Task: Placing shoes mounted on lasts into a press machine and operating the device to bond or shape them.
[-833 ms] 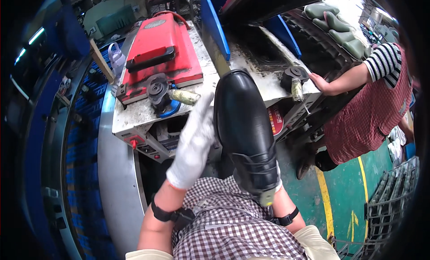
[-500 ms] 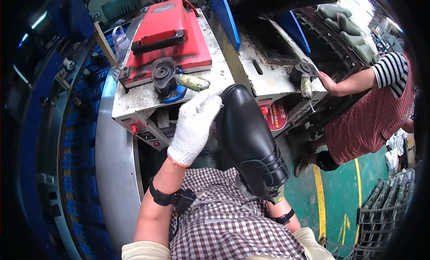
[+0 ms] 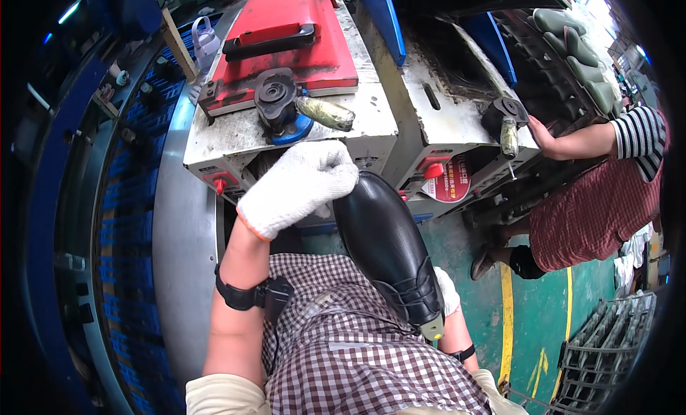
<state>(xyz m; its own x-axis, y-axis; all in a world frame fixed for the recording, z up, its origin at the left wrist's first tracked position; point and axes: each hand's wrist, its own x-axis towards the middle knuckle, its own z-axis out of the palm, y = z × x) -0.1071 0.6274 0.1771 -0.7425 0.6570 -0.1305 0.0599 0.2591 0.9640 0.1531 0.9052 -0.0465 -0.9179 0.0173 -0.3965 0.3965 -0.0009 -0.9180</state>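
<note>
A black lace-up leather shoe (image 3: 379, 236) is tilted in front of me, toe up and away, its heel end toward my right side. From its opening shows the pale green end of a shoe last (image 3: 433, 328) with a yellow dot. My right hand (image 3: 448, 292), in a white glove, grips the shoe from behind near the heel; most of its fingers are hidden. My left hand (image 3: 300, 186), in a white knitted glove, is closed with its fingertips against the toe. Whatever it may be pinching there is hidden.
Ahead stands a white machine with a red lid (image 3: 286, 29) and a wrapped lever handle (image 3: 325, 113). To its right is a second machine with its lid raised (image 3: 457, 72). A co-worker in a red apron (image 3: 593, 215) stands there. A metal rack (image 3: 604, 351) is at lower right.
My left hand has curled more tightly and its wrist has swung left and down at the toe. The shoe has come lower and nearer to me. My right glove shows more beside the heel.
</note>
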